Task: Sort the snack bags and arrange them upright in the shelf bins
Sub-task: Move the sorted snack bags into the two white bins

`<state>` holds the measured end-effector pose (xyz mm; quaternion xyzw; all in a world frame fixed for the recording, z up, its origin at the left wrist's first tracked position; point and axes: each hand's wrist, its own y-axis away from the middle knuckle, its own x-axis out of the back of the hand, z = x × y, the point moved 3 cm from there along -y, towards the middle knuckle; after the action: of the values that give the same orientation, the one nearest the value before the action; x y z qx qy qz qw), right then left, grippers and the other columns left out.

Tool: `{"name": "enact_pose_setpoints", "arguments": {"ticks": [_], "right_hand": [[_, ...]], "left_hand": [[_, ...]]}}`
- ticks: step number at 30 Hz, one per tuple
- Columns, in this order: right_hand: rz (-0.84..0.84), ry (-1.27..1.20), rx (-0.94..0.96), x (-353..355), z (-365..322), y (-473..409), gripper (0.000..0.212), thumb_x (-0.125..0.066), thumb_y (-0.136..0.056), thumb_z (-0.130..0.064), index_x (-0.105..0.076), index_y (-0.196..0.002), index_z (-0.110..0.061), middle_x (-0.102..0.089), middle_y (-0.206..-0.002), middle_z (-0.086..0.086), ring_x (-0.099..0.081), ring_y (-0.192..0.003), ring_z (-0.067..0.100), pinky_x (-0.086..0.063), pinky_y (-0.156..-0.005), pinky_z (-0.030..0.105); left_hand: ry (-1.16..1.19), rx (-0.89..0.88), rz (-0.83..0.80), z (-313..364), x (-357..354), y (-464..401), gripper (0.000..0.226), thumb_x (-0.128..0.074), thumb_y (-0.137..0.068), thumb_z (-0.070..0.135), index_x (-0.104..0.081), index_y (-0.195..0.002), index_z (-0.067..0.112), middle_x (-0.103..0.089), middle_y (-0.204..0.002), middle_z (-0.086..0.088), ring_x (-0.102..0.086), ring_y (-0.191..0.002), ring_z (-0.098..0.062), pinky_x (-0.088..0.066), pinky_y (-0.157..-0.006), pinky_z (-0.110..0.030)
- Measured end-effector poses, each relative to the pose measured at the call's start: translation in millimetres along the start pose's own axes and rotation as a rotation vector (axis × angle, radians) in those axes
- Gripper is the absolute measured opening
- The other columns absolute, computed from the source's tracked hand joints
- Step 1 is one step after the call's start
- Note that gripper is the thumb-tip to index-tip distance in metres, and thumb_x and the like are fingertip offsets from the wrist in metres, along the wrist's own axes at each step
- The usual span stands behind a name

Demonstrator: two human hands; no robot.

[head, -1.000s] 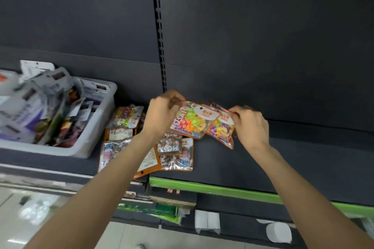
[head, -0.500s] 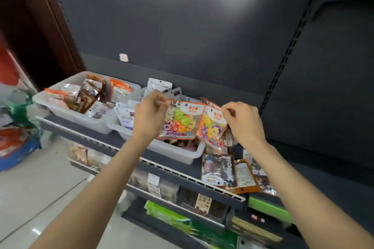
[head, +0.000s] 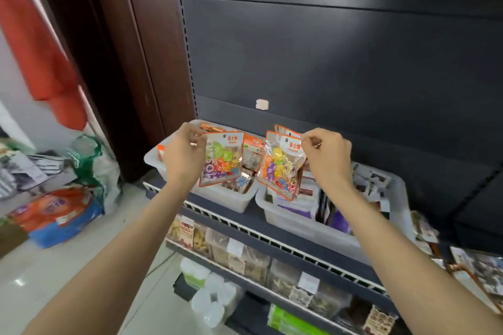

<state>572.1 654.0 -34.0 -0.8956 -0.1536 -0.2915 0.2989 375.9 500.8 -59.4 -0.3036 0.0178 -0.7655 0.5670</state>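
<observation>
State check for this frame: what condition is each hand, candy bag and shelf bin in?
left hand: pinching a candy bag's top corner
left candy bag: held upright above the left bin
right hand: pinching bags' top
right candy bags: hanging, at least two stacked
left bin: holds snack bags
right bin: crowded with bags

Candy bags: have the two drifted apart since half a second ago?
Yes. The left hand's candy bag now hangs over the left bin, the right hand's bag over the right bin.
</observation>
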Motion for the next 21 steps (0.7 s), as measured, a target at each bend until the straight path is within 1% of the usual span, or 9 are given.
{"name": "enact_pose_setpoints", "arguments": {"ticks": [2,4,6,8,11,13,17,19,21], "right_hand": [[-0.008,-0.002,-0.002,-26.2,-10.6,-19.1,0.019,-0.053,-0.091,-0.009,-0.072,-0.085,-0.008,-0.064,-0.077,-0.003,-0.054,-0.072,0.010,-0.030,-0.062,0.002],[-0.019,-0.007,-0.015,-56.0,-14.2,-38.5,0.020,-0.054,-0.090,-0.008,-0.073,-0.085,-0.007,-0.068,-0.080,0.001,-0.053,-0.072,0.010,-0.030,-0.061,0.009],[-0.034,-0.007,-0.035,-88.1,-13.2,-56.9,0.018,-0.055,-0.090,-0.009,-0.073,-0.087,-0.007,-0.071,-0.084,0.003,-0.057,-0.073,0.011,-0.033,-0.062,0.015],[-0.071,0.006,-0.066,-115.8,-9.0,-70.5,0.017,-0.056,-0.091,-0.012,-0.072,-0.090,-0.007,-0.072,-0.087,0.005,-0.062,-0.076,0.015,-0.045,-0.068,0.024],[-0.119,0.035,-0.133,-144.6,-0.4,-85.6,0.016,-0.056,-0.092,-0.013,-0.071,-0.091,-0.008,-0.072,-0.089,0.006,-0.065,-0.078,0.020,-0.054,-0.073,0.033],[-0.121,0.065,-0.176,-154.0,3.8,-92.8,0.017,-0.055,-0.092,-0.013,-0.071,-0.090,-0.008,-0.072,-0.090,0.006,-0.064,-0.076,0.019,-0.054,-0.074,0.031],[-0.120,0.175,-0.250,-164.1,7.1,-103.0,0.019,-0.053,-0.093,-0.014,-0.071,-0.093,-0.008,-0.071,-0.096,0.004,-0.058,-0.077,0.011,-0.038,-0.067,0.019],[-0.099,0.159,-0.282,-169.9,5.3,-103.9,0.019,-0.053,-0.093,-0.013,-0.072,-0.094,-0.007,-0.071,-0.095,0.004,-0.058,-0.077,0.011,-0.042,-0.071,0.020],[-0.075,0.137,-0.321,-180.5,1.6,-102.4,0.019,-0.053,-0.093,-0.013,-0.072,-0.094,-0.007,-0.071,-0.095,0.006,-0.063,-0.080,0.016,-0.051,-0.075,0.029]], "left_hand": [[-0.031,0.018,0.015,-14.7,-2.0,-29.1,0.010,-0.052,-0.093,0.014,-0.061,-0.098,0.009,-0.058,-0.085,0.002,-0.052,-0.075,-0.014,-0.032,-0.064,-0.024],[-0.054,0.059,-0.017,-33.4,-13.7,-59.9,0.010,-0.052,-0.092,0.011,-0.061,-0.096,0.010,-0.057,-0.080,0.003,-0.051,-0.068,-0.011,-0.031,-0.060,-0.023],[-0.085,0.101,-0.074,-53.8,-30.7,-90.5,0.012,-0.051,-0.091,0.010,-0.061,-0.097,0.010,-0.060,-0.081,-0.001,-0.054,-0.065,-0.011,-0.037,-0.056,-0.025],[-0.141,0.122,-0.131,-72.3,-49.0,-116.0,0.015,-0.049,-0.090,0.010,-0.061,-0.098,0.009,-0.065,-0.089,-0.008,-0.061,-0.079,-0.023,-0.046,-0.067,-0.029],[-0.248,0.124,-0.248,-96.6,-82.2,-148.1,0.019,-0.048,-0.089,0.008,-0.063,-0.099,0.002,-0.066,-0.096,-0.016,-0.061,-0.093,-0.034,-0.039,-0.070,-0.030],[-0.295,0.130,-0.295,-105.8,-102.3,-164.0,0.020,-0.049,-0.087,0.008,-0.061,-0.101,0.000,-0.066,-0.099,-0.020,-0.061,-0.096,-0.037,-0.040,-0.070,-0.034],[-0.296,0.087,-0.317,-115.7,-127.9,-178.3,0.022,-0.048,-0.091,0.015,-0.060,-0.101,0.000,-0.065,-0.099,-0.024,-0.059,-0.097,-0.041,-0.046,-0.076,-0.039],[-0.355,0.018,-0.433,-125.2,-136.6,-175.4,0.021,-0.049,-0.091,0.014,-0.060,-0.102,0.001,-0.065,-0.099,-0.023,-0.059,-0.096,-0.039,-0.044,-0.075,-0.037],[-0.494,-0.079,-0.656,-140.1,-145.3,-173.1,0.021,-0.050,-0.089,0.012,-0.059,-0.104,0.002,-0.064,-0.102,-0.021,-0.060,-0.099,-0.037,-0.048,-0.078,-0.039]]}}
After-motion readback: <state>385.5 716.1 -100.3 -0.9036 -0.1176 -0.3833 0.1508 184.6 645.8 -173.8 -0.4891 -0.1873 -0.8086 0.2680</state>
